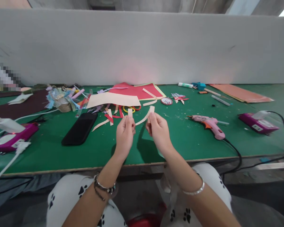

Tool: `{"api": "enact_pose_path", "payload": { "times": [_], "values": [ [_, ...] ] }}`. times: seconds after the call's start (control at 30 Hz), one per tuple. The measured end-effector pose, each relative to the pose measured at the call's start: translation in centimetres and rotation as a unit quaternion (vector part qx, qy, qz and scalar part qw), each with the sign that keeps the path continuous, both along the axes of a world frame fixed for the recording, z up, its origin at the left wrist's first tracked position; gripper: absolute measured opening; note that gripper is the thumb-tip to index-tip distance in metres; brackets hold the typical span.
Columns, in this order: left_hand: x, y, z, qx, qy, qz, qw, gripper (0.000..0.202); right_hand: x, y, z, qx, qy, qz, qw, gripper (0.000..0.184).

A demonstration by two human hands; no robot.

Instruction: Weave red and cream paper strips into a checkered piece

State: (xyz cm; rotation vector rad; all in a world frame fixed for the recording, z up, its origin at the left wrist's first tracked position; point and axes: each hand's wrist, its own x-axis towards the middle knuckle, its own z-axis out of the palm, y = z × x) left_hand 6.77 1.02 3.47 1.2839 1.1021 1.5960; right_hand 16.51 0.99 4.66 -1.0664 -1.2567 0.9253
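Above the front part of the green table, my left hand [126, 129] is closed, thumb against fingers, on a cream paper strip [130, 112] whose short end sticks up. My right hand [159, 128] pinches another cream strip end [152, 109]. A curved length of cream paper strip [143, 120] runs from near my right fingers toward my left hand. I cannot tell whether both ends belong to one strip. Just behind lie a cream paper sheet [113, 99], red paper [134, 90] and scissors with yellow and red handles [128, 109], partly hidden by the sheet and my left hand.
A black phone [79, 129] lies left of my hands. On the right are a pink glue gun [209, 124] with its cord and a purple power strip [257, 123]. Another purple power strip [15, 137] sits far left. A white partition [142, 47] closes the back.
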Motion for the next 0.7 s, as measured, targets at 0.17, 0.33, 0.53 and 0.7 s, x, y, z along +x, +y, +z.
{"api": "enact_pose_path", "payload": {
  "times": [0.17, 0.33, 0.53, 0.7],
  "values": [
    [-1.9, 0.7, 0.7, -0.039, 0.111, 0.001, 0.993, 0.025, 2.0, 0.6, 0.7, 0.0, -0.088, 0.003, 0.996, 0.02],
    [-3.4, 1.6, 1.8, -0.026, 0.343, -0.025, 0.939, 0.023, 4.0, 1.1, 1.2, 0.04, -0.087, -0.04, 0.995, 0.017],
    [-4.4, 5.8, 3.8, -0.02, 0.45, 0.083, 0.889, 0.029, 5.2, 1.1, 2.5, 0.117, -0.026, -0.124, 0.985, 0.022],
    [-4.9, 8.6, 4.3, -0.033, 0.458, 0.141, 0.877, 0.027, 6.1, -0.3, 4.4, 0.244, -0.037, -0.26, 0.934, 0.019]
  ]
}}
